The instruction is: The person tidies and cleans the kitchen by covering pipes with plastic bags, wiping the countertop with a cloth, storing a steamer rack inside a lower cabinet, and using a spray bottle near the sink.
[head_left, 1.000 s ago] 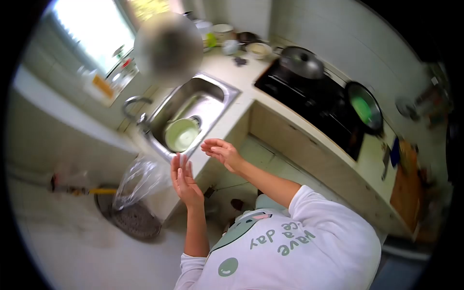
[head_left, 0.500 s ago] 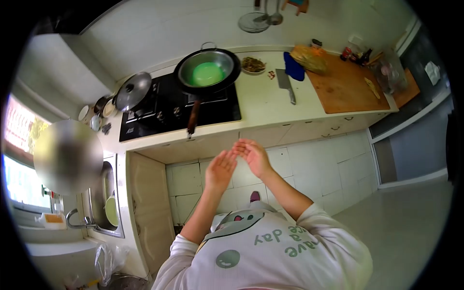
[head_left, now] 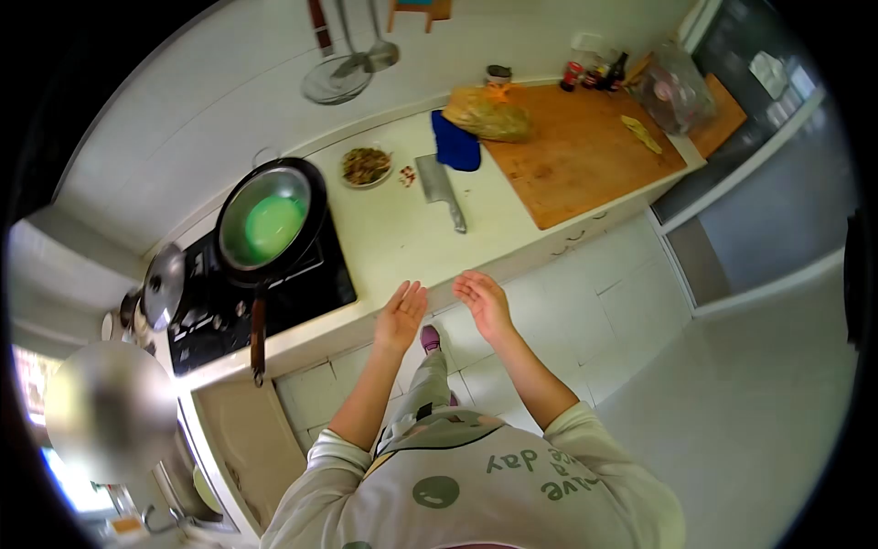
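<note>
Two bare hands, nothing in either. Left hand (head_left: 401, 316): open, palm turned up and inward, fingers together and nearly straight. Right hand (head_left: 485, 305): open likewise, fingers lightly bent; a gap between the two. Both are held in front of the countertop (head_left: 389, 252), by its front edge.

Nearest item: one cleaver (head_left: 441, 190), lying flat on the countertop beyond the hands, handle toward the edge.

Left of it, a few reddish bits (head_left: 407, 176) and one plate (head_left: 364, 186) of chopped brown-green food. Right of it, one blue cloth (head_left: 455, 144), then one tied yellowish bag (head_left: 489, 117) overlapping one large cutting board (head_left: 585, 156). On the board, one yellow strip (head_left: 641, 134). One dark-lidded jar (head_left: 498, 73) stands behind the bag; three small containers (head_left: 594, 78) at the board's back edge. Farther right, one clear plastic bag (head_left: 675, 91) and a second board (head_left: 721, 117).

On the left, one black stove (head_left: 320, 274). It carries one wooden-handled wok (head_left: 315, 201) with a metal basin (head_left: 240, 210) inside, something green in that, and one glass-and-metal lid (head_left: 165, 285).

Three utensils (head_left: 351, 64) hang on the wall, one a strainer. Two purple shoes (head_left: 431, 339) below. Lower left: one sink (head_left: 183, 467), partly seen.
</note>
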A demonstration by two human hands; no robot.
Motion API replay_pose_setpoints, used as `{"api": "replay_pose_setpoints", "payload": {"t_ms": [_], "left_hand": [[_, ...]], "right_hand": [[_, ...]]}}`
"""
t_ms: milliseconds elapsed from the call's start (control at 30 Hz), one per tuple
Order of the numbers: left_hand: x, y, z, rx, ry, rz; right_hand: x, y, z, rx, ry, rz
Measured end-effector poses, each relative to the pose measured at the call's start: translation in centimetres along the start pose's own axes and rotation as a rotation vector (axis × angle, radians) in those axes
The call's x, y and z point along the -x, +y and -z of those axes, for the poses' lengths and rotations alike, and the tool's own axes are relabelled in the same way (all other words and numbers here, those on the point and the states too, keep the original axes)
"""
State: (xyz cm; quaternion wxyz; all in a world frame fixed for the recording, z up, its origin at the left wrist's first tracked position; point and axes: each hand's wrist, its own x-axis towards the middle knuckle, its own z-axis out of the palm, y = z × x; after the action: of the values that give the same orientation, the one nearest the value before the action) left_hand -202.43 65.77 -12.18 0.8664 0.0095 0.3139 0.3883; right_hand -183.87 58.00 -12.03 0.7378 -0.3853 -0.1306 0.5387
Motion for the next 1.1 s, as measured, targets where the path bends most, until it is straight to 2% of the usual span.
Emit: {"api": "replay_pose_setpoints", "payload": {"t_ms": [133,200,300,367,400,467,500,567,600,667,700,767,833,900,933,1000,1033,1100], "left_hand": [[-7.8,0.7,-2.0,0.029,-0.016,0.039],[-11.6,1.0,-3.3,0.024,0.05,0.074],[-16.2,2.3,-4.3,-0.043,0.083,0.11],[-20.1,3.1,-3.4,-0.078,0.107,0.106],[-21.9,3.3,-3.1,-0.115,0.124,0.102],[-24.5,3.7,-3.4,-0.143,0.169,0.09],[-25.4,3.8,-3.3,-0.18,0.202,0.077],[-27.1,3.9,-2.8,-0.173,0.238,0.068],[-28.0,3.9,-2.8,-0.171,0.25,0.061],[-29.2,3.7,-3.0,-0.166,0.306,0.036],[-29.5,3.4,-3.0,-0.172,0.353,0.022],[-30.1,3.1,-3.0,-0.156,0.408,-0.021],[-30.8,3.0,-2.8,-0.145,0.458,-0.068],[-31.7,2.8,-2.3,-0.39,0.392,-0.257],[-32.1,2.8,-2.6,-0.387,0.41,-0.263],[-33.8,3.3,-4.1,-0.777,0.49,-0.495],[-34.3,3.8,-4.9,-0.775,0.502,-0.491],[-35.8,4.7,-6.3,-1.419,0.493,-0.671]], "right_hand": [[-6.0,-1.0,0.5,0.052,0.065,-0.052],[-9.7,-2.0,0.8,0.119,0.103,-0.073],[-14.8,-1.8,2.1,0.296,0.134,-0.137],[-18.4,-1.0,4.0,0.558,0.136,-0.074],[-19.9,-0.6,4.9,0.561,0.136,-0.087],[-22.0,-0.1,5.8,1.206,0.122,0.121],[-22.7,0.2,6.2,1.204,0.111,0.098],[-24.0,0.4,5.6,1.619,0.136,0.32],[-24.8,0.4,5.1,1.617,0.117,0.311],[-26.3,0.9,5.5,1.688,0.05,0.067],[-27.0,1.1,5.7,1.687,0.024,0.056],[-28.4,1.4,5.9,1.728,-0.06,0.182],[-29.6,1.1,5.8,1.74,-0.101,0.139],[-31.1,0.1,5.5,1.667,0.063,0.06],[-32.1,-0.3,5.9,1.663,0.045,0.05],[-34.3,-1.8,7.7,1.547,0.092,-0.316],[-34.6,-2.7,8.4,1.548,0.083,-0.327],[-34.3,-5.8,9.2,1.449,0.017,-0.167]]}}
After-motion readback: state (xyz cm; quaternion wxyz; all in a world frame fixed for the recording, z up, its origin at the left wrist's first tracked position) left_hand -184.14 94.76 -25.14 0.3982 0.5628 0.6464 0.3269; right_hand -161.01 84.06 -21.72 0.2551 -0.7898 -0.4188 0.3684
